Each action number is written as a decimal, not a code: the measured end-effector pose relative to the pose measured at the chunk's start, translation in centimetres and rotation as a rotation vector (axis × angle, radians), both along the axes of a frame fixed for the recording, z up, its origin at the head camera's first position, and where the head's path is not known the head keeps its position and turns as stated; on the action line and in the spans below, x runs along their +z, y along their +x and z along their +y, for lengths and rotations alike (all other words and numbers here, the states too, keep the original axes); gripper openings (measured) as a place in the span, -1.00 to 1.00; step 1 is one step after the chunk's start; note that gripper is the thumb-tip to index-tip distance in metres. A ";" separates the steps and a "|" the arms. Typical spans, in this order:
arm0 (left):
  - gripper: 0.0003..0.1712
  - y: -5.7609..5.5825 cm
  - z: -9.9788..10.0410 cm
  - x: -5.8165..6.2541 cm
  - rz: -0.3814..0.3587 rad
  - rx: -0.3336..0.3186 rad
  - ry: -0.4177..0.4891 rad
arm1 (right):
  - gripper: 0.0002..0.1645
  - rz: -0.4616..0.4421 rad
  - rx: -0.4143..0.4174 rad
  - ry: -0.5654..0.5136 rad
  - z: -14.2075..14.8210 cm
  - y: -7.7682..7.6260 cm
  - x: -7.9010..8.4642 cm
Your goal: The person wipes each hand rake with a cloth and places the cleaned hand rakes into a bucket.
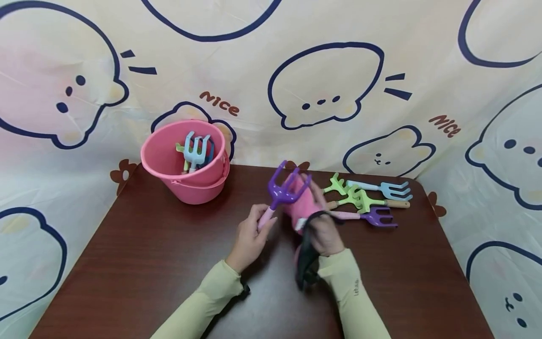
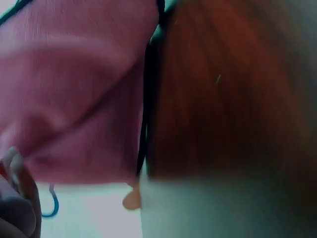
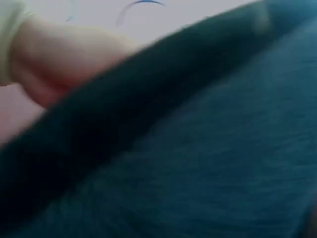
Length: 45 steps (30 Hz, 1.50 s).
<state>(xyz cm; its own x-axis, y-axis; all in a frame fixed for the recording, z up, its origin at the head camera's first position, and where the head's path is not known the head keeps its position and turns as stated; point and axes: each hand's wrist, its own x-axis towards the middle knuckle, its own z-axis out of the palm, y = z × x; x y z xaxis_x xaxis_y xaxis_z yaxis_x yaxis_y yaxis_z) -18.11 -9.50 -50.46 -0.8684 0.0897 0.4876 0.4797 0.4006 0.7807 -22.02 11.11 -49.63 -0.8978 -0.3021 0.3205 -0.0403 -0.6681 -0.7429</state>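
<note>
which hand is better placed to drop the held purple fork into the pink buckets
Probably the left hand: it grips the pink-handled purple plastic fork and is nearer the stacked round pink buckets, while the right hand holds dark-trimmed pink fabric.

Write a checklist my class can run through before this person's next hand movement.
1. Left hand holds the purple pronged fork by its pink handle: ok.
2. Right hand has a firm grip on the pink cloth item with dark trim: cannot tell; the hand is at the cloth, but blurred.
3. Fork prongs are clear of the cloth: cannot tell; they overlap it in the head view.
4. Stacked pink plastic buckets stand on the dark brown table: ok.
5. All tools are in one place: not ok; a light blue fork is in the buckets, while green, blue and purple tools lie at right.
</note>
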 end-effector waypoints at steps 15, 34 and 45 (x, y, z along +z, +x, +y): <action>-0.67 1.2 1.8 -0.8 -0.109 0.004 -0.074 | -0.28 -0.251 -0.228 0.276 -2.2 1.0 3.1; -0.72 1.1 1.6 -1.5 -0.156 -0.099 -0.106 | -0.27 -0.309 -0.254 0.039 -0.7 0.8 3.4; -0.72 0.8 1.0 -1.6 -0.129 -0.148 -0.157 | -0.43 -0.391 -0.134 -0.035 0.5 0.4 4.1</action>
<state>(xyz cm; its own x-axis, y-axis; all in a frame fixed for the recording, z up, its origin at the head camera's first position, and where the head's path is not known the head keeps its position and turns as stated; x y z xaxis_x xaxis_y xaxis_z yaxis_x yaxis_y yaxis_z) -17.35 -8.48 -52.09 -0.8941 0.2868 0.3440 0.4431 0.4545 0.7728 -21.59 11.64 -45.53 -0.9846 -0.1693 -0.0446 0.1521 -0.7013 -0.6964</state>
